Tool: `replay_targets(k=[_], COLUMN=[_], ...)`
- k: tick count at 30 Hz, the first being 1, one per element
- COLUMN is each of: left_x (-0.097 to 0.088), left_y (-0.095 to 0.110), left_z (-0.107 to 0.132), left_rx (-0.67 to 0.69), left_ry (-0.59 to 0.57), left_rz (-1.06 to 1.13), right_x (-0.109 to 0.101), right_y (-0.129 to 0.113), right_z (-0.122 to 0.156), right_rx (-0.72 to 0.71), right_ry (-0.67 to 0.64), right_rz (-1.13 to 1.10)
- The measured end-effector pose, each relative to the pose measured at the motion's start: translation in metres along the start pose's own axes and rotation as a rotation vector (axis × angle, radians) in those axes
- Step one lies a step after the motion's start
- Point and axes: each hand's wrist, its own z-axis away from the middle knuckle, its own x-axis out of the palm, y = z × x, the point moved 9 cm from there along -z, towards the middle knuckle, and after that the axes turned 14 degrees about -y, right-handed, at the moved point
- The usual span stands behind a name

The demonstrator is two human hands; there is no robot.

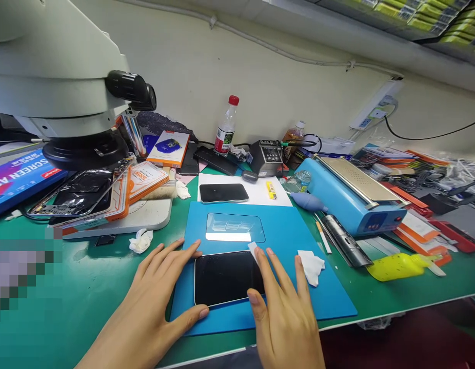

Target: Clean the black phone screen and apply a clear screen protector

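I have the spread left hand [158, 292] bracketing a flat, black-glass phone [226, 279] at lower centre frame, seemingly to steady it, the splayed right hand [287, 312] partly covering a white tissue-like scrap [253, 248].

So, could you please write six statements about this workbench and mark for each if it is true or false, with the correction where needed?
1. The phone nearest the person lies on the blue mat. True.
2. The yellow bottle lies on its side, right of the mat. True.
3. The right hand grips the yellow bottle. False: its fingers are at the phone's right end, with a white scrap by the fingertips.
4. The clear panel lies under the phone. False: it lies on the mat, beyond the phone.
5. The bottle with the red cap stands near the wall. True.
6. The left hand makes a fist. False: its thumb and fingers are spread about the phone's left end.
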Motion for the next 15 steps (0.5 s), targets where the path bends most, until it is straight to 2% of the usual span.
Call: replay_targets(k=[4,6,9,11,15], left_x=[-0.001,-0.002,-0.001,-0.001,0.0], left_y=[0.0,0.001,0.0,-0.001,0.003], left_z=[-0.001,-0.002,-0.002,-0.001,-0.001], left_rx=[0.025,0.042,0.026,0.011,0.044], left_ry=[0.006,0.009,-0.001,-0.001,0.005], left_rz=[-0.017,-0.032,-0.047,-0.047,-0.036], right_x=[0.001,-0.002,-0.008,-0.008,0.007], right_y=[-0.024,-0.019,0.003,0.005,-0.036], right_z=[0.001,0.004,0.002,-0.002,-0.008], right_rx=[-0.122,-0.119,-0.009,0.03,-0.095], right_ry=[-0.012,-0.007,0.027,0.041,0.022], right_rz=[0.012,0.032,0.029,0.011,-0.03])
